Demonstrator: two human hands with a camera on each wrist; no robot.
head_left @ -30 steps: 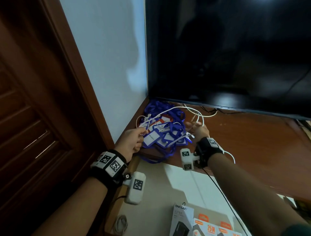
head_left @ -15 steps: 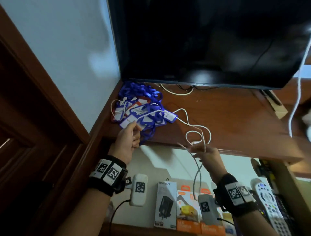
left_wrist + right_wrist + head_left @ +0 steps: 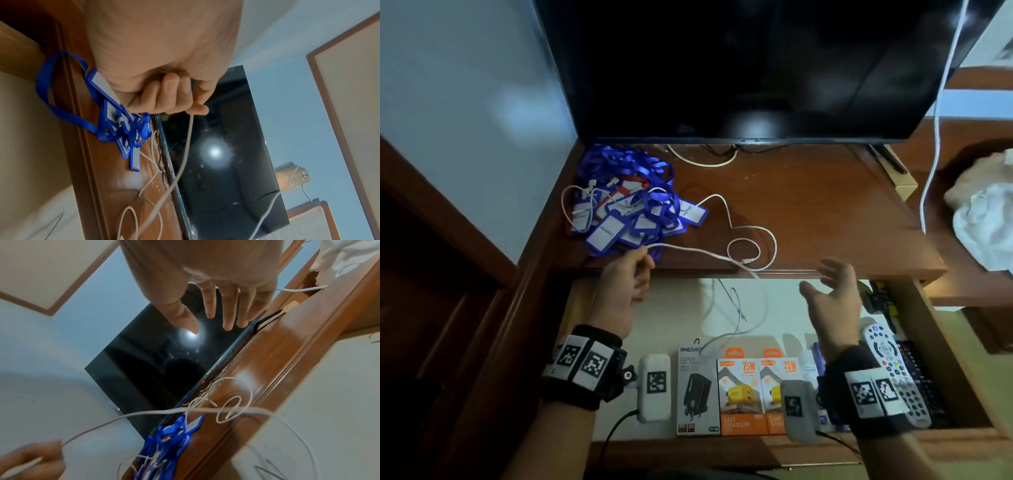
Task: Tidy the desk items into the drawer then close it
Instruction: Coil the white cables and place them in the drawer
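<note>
Head view shows the left hand [image 3: 628, 284] at the desk's [image 3: 808, 192] front edge, fingers curled round a white cable [image 3: 688, 251] that runs right along the edge, loops on the desk and drops into the open drawer [image 3: 674, 308] below. Left wrist view confirms it: the cable [image 3: 186, 155] leaves the fist between thumb and forefinger, though where it ends is cut off at the bottom of that picture. The right hand [image 3: 832, 298] hangs over the drawer with fingers spread and straight, holding nothing, well apart from the left; the right wrist view shows its fingers [image 3: 228, 313] against the dark TV [image 3: 160, 356]. A heap of blue lanyards [image 3: 630, 198] with badge holders lies at the desk's back left corner, just beside the wall, with a thin white cord tangled through it (whether that cord is the same cable cannot be told). In the drawer, along its front, stand 1 grey charger box [image 3: 697, 390] and 2 orange boxes [image 3: 756, 394] marked 25W; the right one is partly hidden by the wrist camera. A remote [image 3: 890, 363] lies at the right, half covered by the right wrist strap. Something black beside the remote is too dark to make out. Pale cloth [image 3: 986, 212] at the far right is cut off by the frame.
</note>
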